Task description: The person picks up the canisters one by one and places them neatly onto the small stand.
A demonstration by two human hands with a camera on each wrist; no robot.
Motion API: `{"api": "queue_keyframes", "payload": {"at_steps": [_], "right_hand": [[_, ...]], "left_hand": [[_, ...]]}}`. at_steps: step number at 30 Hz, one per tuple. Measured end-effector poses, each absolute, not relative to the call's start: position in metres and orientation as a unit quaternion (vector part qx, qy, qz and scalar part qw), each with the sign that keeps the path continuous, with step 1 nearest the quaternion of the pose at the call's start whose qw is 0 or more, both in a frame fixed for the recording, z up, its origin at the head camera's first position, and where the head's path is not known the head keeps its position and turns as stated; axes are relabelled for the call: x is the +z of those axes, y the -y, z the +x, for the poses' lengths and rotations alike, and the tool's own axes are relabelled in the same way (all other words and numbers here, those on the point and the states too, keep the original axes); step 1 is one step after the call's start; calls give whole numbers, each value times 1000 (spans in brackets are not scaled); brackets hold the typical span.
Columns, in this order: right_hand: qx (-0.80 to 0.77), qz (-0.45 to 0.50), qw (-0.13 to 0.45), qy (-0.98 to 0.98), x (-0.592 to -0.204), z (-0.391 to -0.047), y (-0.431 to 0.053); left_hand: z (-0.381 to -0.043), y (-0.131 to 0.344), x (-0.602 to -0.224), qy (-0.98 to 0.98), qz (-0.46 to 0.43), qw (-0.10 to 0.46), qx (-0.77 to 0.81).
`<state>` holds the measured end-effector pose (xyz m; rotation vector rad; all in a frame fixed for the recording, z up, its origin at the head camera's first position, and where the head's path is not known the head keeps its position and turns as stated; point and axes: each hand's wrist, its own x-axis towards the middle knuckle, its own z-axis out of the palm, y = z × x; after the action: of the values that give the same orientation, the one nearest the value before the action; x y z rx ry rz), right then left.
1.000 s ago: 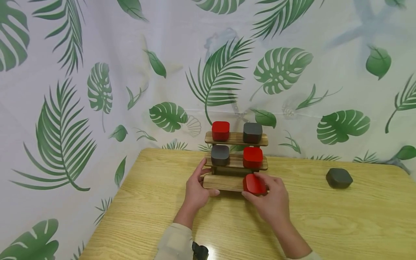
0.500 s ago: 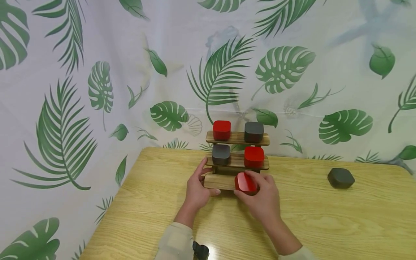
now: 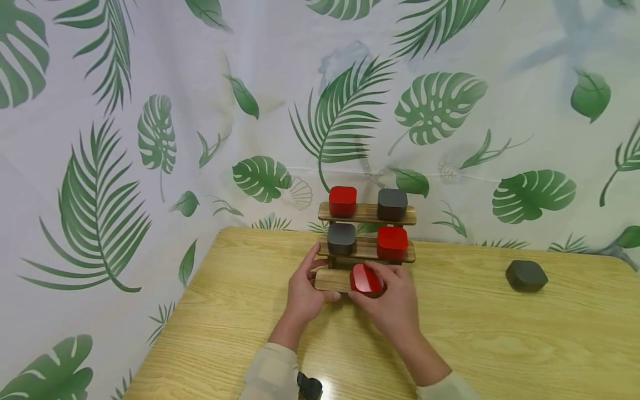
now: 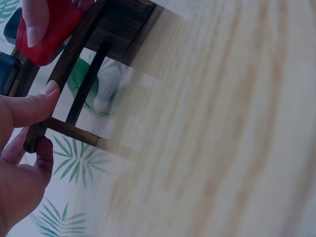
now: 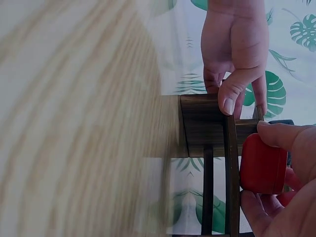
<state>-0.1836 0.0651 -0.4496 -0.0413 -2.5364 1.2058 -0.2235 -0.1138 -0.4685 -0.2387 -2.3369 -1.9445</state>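
Note:
A three-tier wooden stand [image 3: 330, 279] stands at the back of the table. My left hand [image 3: 303, 291] grips the left end of its lowest shelf, thumb in front and fingers behind, as the left wrist view also shows. Between the thumb and fingers of my right hand [image 3: 397, 303] is a red rounded-square box [image 3: 365, 279], slightly tilted at the lowest shelf near its middle. The middle shelf carries a dark grey box [image 3: 341, 239] on the left and a red box [image 3: 392, 242] on the right. Above, a red box [image 3: 342, 201] sits left and a dark grey box [image 3: 392, 204] right.
Another dark grey box [image 3: 526, 276] lies on the wooden table [image 3: 480, 322], well to the right of the stand. A leaf-print cloth [image 3: 280, 128] hangs behind and to the left. Near the left sleeve is a small black object [image 3: 311, 387].
My right hand has moved left along the lowest shelf, carrying the red box from its right end to near the middle. The left hand stays on the stand.

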Motion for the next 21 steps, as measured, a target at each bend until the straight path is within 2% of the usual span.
{"api": "queue_keyframes", "payload": {"at_steps": [5,13,21], "right_hand": [[421,-14,175,890,-450,-186,-59],[424,-17,164,891,-449,-188,-49],[427,-5,168,888,-450,-190,-39]], "left_hand": [[-210,113,-446,762,-85,42,-641],[-206,114,-441,760,-92,44,-642],[-224,116,-472,765,-91,53,-636]]}}
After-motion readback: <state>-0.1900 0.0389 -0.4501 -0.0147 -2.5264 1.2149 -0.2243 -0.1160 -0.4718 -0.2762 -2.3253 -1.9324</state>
